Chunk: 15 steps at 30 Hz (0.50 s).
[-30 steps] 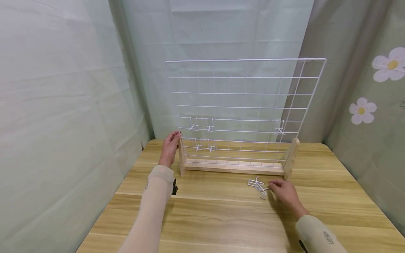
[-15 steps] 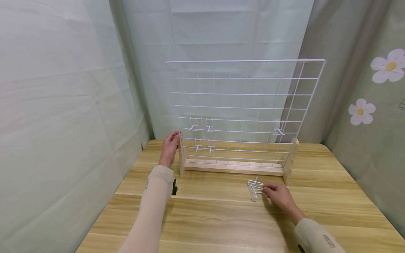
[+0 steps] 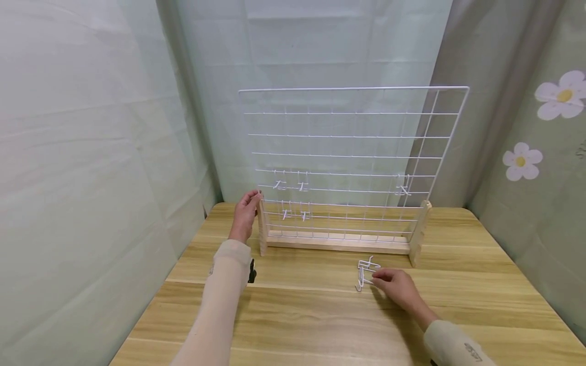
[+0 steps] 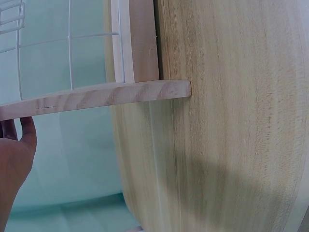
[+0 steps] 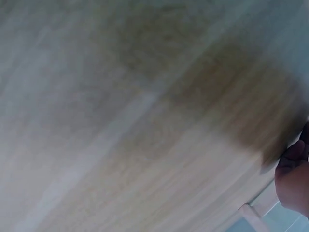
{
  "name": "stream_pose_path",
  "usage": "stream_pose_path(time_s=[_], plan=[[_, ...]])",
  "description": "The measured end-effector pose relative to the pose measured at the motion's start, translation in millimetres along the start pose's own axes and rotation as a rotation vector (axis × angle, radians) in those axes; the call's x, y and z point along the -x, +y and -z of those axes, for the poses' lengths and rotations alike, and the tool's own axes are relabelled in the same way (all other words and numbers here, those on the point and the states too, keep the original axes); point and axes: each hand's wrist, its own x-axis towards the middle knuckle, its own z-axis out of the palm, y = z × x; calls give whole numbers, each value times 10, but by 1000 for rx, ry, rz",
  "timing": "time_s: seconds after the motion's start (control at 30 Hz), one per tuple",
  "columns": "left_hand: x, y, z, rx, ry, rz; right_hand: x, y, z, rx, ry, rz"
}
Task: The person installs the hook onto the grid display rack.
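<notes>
A white wire grid rack (image 3: 348,137) stands upright in a wooden base (image 3: 339,243). At its left end, my left hand (image 3: 244,216) grips the top of the wooden side post (image 3: 262,226); the left wrist view shows fingers against that post (image 4: 111,95). On the table before the base, my right hand (image 3: 400,290) pinches a white wire hook (image 3: 361,280) between thumb and fingertips. Another white hook (image 3: 366,264) lies against it, partly overlapping. In the blurred right wrist view, only part of my right hand (image 5: 293,183) shows, and the hook cannot be made out.
Several white hooks hang on the grid, such as one at left (image 3: 280,184) and one at right (image 3: 403,190). The wood-grain table (image 3: 311,315) extends in front. Pale curtains (image 3: 91,152) enclose the back and sides.
My right hand has moved left and slightly nearer, and the hook in its fingers has turned and shifted left. My left hand has stayed at the post.
</notes>
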Motion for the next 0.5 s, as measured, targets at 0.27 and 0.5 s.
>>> stream_pose_path(time_s=[0.27,0.5], plan=[[6,11,5,-4,-3,10,44,14,-113,23,76,114],[11,13,7,-13,1,13,42,37,-169,63,91,116]])
